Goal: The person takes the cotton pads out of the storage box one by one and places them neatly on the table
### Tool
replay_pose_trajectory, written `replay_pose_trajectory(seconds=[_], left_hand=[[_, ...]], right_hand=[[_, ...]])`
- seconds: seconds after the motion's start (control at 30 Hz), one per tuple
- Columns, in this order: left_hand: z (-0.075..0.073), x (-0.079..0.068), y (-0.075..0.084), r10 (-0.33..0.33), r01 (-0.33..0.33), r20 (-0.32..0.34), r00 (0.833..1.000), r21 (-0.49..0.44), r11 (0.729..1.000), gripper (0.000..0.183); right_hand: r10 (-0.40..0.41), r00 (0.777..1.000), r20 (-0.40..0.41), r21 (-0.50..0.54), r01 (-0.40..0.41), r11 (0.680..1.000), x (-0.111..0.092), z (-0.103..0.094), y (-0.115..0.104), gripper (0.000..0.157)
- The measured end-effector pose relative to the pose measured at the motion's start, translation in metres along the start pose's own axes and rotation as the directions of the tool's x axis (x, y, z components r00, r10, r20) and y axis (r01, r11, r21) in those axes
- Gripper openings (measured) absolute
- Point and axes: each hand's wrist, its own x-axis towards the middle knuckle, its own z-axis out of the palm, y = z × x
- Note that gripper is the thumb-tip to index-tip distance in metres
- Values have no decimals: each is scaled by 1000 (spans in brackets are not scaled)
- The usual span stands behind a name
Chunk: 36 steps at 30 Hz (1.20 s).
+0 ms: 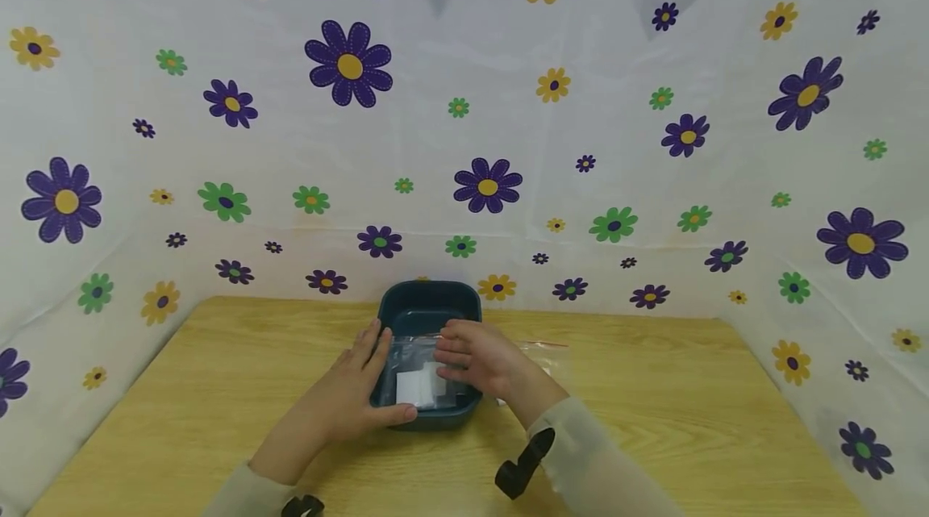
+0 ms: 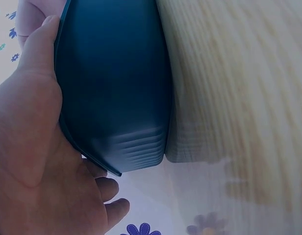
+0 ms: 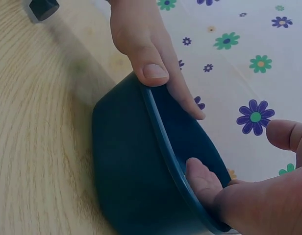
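Observation:
A deep dark teal plastic tub [image 1: 430, 423] stands on the table. Inside it lies a clear plastic bag [image 1: 414, 352] with white square pieces [image 1: 412, 388] in it. My left hand [image 1: 344, 396] rests along the tub's left rim, fingers stretched toward the back and thumb across the near rim. Seen from the left wrist, the palm [image 2: 28, 132] lies by the tub's outer wall. My right hand [image 1: 479, 356] reaches over the right rim, its loosely bent fingers above the bag. In the right wrist view its fingers [image 3: 202, 181] dip inside the rim, the thumb apart.
Another clear bag [image 1: 544, 354] with a red strip lies on the wooden table [image 1: 653, 404], partly hidden behind my right hand. A white flower-printed cloth [image 1: 435, 138] hangs close behind the tub and along both sides. Black straps [image 1: 524, 464] hang at my wrists.

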Motion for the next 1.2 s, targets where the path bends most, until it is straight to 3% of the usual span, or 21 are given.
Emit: replay_pose_trajectory(seconds=[0.6,0.83,1.03,1.2], left_hand=[[1,4,-3,-4,4,2,1000,7,1000,123],[3,1,-2,-11,11,5,1000,2,1000,124],[2,-1,-3,-12,12,-2,1000,-9,1000,124],[4,1,-4,-18,18,-2,1000,-15,1000,125]], right_hand=[[53,997,-52,-51,-56,997,10,12,6,72],[73,994,-80,-24,-76,997,10,15,11,74],[41,995,-95,-41,-46,998,16,17,15,60],[-19,997,-76,-138,8,990,20,18,20,56]])
